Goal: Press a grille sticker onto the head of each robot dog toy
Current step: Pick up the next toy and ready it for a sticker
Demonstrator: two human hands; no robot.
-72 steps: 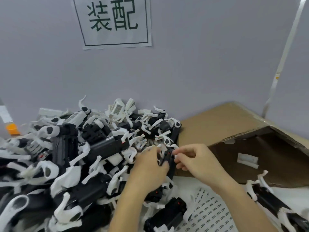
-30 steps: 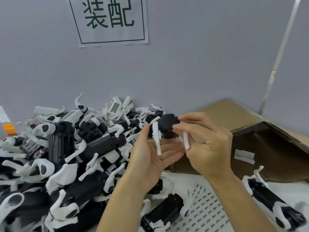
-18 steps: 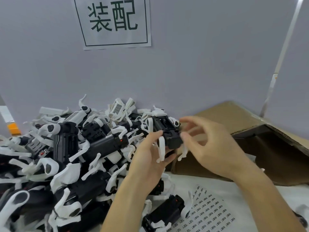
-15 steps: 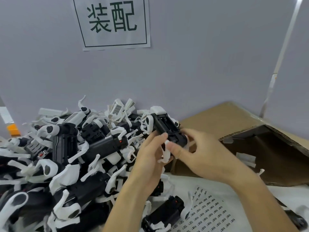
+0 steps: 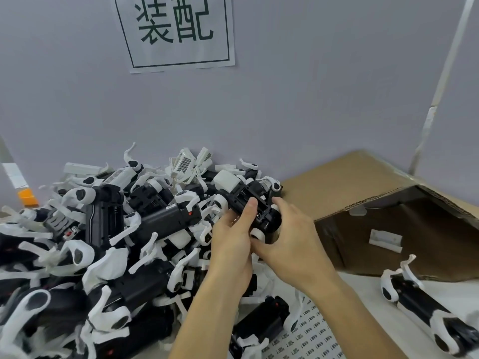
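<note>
The held robot dog toy (image 5: 255, 203) is half hidden behind both hands, its head unreadable, and the sticker sheet (image 5: 308, 335) runs off the bottom edge.

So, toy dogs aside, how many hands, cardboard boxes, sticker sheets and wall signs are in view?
Hands: 2, left hand and right hand, both gripping one robot dog toy
Cardboard box: 1
Sticker sheet: 1
Wall sign: 1
Total: 5
</note>
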